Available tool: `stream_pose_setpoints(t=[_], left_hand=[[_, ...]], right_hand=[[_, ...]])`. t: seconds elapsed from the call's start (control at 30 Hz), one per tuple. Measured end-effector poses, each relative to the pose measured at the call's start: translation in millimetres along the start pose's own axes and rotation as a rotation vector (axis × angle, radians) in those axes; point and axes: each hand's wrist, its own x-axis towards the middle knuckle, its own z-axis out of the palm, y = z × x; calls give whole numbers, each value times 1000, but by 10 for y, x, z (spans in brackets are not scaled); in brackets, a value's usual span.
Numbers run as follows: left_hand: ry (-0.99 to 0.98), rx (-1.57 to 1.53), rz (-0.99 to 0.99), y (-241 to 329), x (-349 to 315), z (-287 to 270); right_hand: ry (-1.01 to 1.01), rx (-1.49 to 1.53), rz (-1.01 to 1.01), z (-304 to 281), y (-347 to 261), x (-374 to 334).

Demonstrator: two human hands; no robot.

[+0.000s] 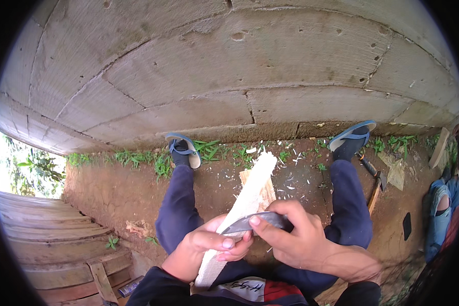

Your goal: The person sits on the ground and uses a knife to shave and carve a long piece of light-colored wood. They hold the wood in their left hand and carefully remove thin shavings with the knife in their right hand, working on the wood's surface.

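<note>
A long pale strip of freshly cut wood (250, 194) slants from my lap toward the wall, its far end touching or just above a browner wood piece (268, 195). My left hand (214, 242) is closed around the strip's nearer part, thumb on top. In my right hand (303, 237) is a knife with a broad grey blade (242, 225); its handle is hidden in my fingers. The blade lies across the strip, its tip beside my left thumb. My right thumb presses on the flat of the blade.
White shavings (290, 173) litter the dirt between my sandalled feet. A block wall (290, 61) rises ahead. To the right lie a hammer-like tool (376, 175), a flat black object (407, 226) and another person's denim-clad leg (436, 219). Wooden planks (61, 239) stand at left.
</note>
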Motion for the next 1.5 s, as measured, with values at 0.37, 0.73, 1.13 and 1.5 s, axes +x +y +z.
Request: stream_pose_setpoints(t=[0.37, 0.73, 1.13, 1.5], left_hand=[[-16, -26, 19, -36, 47, -22], [13, -7, 52, -35, 43, 7], [31, 22, 52, -31, 92, 33], [85, 69, 69, -37, 70, 20]], right_hand=[[69, 12, 183, -11, 84, 19], [0, 38, 121, -17, 19, 125], [3, 176, 130, 13, 23, 57], [49, 240, 264, -43, 51, 154]])
